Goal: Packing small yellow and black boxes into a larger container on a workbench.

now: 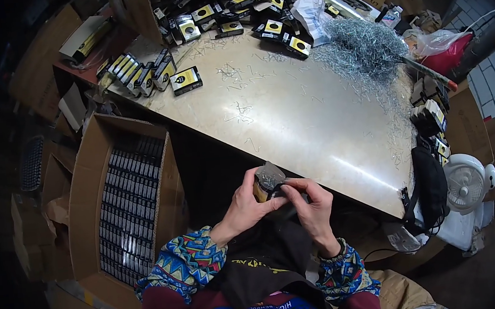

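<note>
Just off the table's near edge, my left hand [242, 211] is closed around a small black-and-yellow cardboard box [259, 192]. A clear plastic bag [270, 176] with thin metal pieces in it sticks up from the box's open end. My right hand [310, 203] pinches at the right side of the same box, thumb and fingers together near its opening. Whether those fingertips grip a flap or the bag's edge is hard to make out. Both forearms wear patterned blue sleeves.
A metal-topped table [291, 114] bears scattered bent wires, a big heap of wire pieces [362, 48] and piled black-and-yellow boxes [233, 7]. One box [186, 80] lies near its left edge. At left stands a carton [167, 216] packed with boxes; a white fan [465, 184] is at right.
</note>
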A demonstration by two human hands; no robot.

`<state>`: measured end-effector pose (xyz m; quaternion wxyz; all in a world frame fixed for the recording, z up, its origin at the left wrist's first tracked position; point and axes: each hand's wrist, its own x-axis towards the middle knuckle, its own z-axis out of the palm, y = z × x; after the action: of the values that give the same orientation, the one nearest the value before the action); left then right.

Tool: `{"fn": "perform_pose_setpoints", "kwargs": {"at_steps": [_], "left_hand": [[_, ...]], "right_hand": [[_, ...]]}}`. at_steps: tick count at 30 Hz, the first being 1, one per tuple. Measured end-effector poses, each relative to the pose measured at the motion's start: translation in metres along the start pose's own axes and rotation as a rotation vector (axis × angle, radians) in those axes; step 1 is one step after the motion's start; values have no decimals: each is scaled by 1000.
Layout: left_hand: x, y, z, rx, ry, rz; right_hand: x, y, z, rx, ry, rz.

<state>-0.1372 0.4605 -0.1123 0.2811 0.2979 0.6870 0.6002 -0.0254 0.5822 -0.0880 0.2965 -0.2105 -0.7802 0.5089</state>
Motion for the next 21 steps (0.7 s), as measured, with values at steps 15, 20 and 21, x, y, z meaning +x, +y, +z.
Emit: {"fn": "perform_pose_setpoints", "kwargs": {"at_steps": [15,20,21], "left_hand": [[-4,3,7,526,-85,291],[-1,-3,4,515,20,371],[-1,-1,4,542,15,365]], "right_hand": [[20,7,-12,-283,-85,17],[31,14,-23,-325,-15,-44],[33,14,-24,-293,-25,-26]]}}
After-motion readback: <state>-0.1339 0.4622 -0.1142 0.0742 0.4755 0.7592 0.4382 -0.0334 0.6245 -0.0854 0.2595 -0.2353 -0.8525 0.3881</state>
